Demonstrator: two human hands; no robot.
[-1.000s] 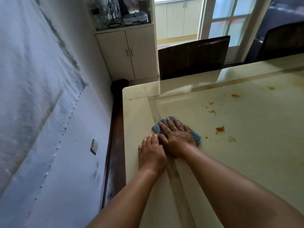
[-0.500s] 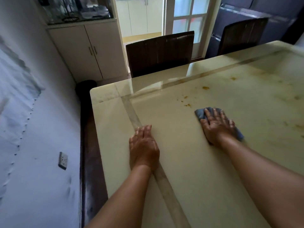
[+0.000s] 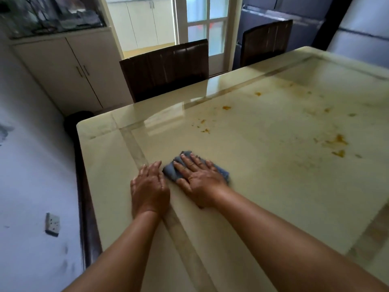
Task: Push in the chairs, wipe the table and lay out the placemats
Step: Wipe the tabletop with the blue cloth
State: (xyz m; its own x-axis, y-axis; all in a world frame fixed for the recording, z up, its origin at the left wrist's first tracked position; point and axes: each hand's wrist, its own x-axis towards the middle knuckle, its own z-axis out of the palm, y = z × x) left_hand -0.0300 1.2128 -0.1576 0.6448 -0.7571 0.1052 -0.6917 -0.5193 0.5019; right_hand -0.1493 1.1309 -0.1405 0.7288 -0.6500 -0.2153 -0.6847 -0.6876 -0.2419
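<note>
A glossy cream table (image 3: 263, 186) carries orange stains (image 3: 336, 142) toward the right and smaller specks (image 3: 205, 130) near the middle. My right hand (image 3: 197, 180) lies flat with spread fingers on a crumpled blue cloth (image 3: 171, 170), pressing it onto the tabletop. My left hand (image 3: 149, 186) rests palm down on the table just left of the cloth, fingers together, holding nothing. Two dark brown chairs (image 3: 166, 68) (image 3: 266, 42) stand pushed in against the far edge. No placemats are in view.
A white wall with a socket (image 3: 52, 224) runs close along the table's left side. A cream cupboard (image 3: 69, 70) stands at the back left, a glazed door (image 3: 203, 28) behind the chairs.
My right hand has slid the cloth back leftward from the table's middle until it sits beside my left hand. The left hand has stayed planted on the table.
</note>
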